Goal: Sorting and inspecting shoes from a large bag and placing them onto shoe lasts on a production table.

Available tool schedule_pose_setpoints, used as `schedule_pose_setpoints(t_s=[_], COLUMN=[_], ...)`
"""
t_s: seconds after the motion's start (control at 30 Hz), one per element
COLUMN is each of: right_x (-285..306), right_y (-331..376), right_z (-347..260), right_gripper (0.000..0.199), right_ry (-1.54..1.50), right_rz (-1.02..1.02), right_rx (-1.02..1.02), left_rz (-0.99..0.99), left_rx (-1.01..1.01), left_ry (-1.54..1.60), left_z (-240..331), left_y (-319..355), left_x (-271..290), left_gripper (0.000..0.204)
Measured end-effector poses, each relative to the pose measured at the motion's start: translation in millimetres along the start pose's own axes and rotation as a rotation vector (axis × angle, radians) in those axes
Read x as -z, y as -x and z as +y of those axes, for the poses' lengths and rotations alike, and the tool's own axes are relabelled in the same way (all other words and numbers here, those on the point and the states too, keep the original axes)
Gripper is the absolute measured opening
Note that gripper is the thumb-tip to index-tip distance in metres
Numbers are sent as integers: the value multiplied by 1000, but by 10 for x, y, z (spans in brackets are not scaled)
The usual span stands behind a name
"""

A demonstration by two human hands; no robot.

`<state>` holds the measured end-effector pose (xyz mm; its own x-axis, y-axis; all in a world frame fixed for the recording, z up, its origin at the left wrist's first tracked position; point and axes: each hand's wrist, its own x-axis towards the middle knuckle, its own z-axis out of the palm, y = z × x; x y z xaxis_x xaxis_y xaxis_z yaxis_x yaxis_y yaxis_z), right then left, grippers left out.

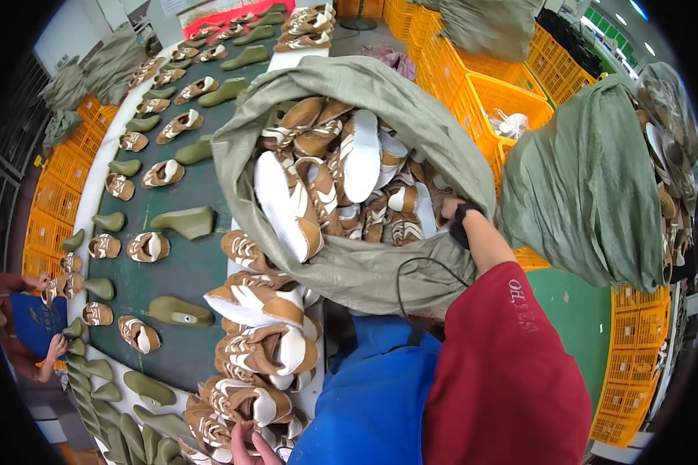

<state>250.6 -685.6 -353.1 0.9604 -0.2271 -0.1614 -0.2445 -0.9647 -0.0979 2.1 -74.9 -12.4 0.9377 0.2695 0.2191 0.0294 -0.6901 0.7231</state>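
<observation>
A big grey-green woven sack (380,271) lies open in front of me, stuffed with brown-and-white shoes (341,178). My right hand (450,209), in a red sleeve with a black wrist band, reaches over the sack's right rim into the shoes; its fingers are hidden among them. Only the fingertips of my left hand (250,448) show at the bottom edge, resting on the nearest shoe of a pile of the same shoes (260,349) heaped on the white table edge below the sack. What either hand grips is hidden.
A dark green conveyor belt (194,263) curves away on the left, carrying shoes and olive shoe lasts (182,222). Yellow crates (496,97) stand behind and right, beside a second full sack (589,186). A co-worker's hands (54,345) work at the belt's left side.
</observation>
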Motion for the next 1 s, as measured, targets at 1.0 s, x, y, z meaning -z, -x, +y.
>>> schedule_pose_setpoints(t_s=[1.0], right_x=[2630], right_y=[1221], right_z=[-2687], right_gripper=[38], right_ry=[-2272], right_rz=[-306], right_rx=[287], left_rz=[-342], left_rx=[-178], left_ry=[95], left_z=[555], left_y=[-696], left_x=[-690], left_gripper=[26])
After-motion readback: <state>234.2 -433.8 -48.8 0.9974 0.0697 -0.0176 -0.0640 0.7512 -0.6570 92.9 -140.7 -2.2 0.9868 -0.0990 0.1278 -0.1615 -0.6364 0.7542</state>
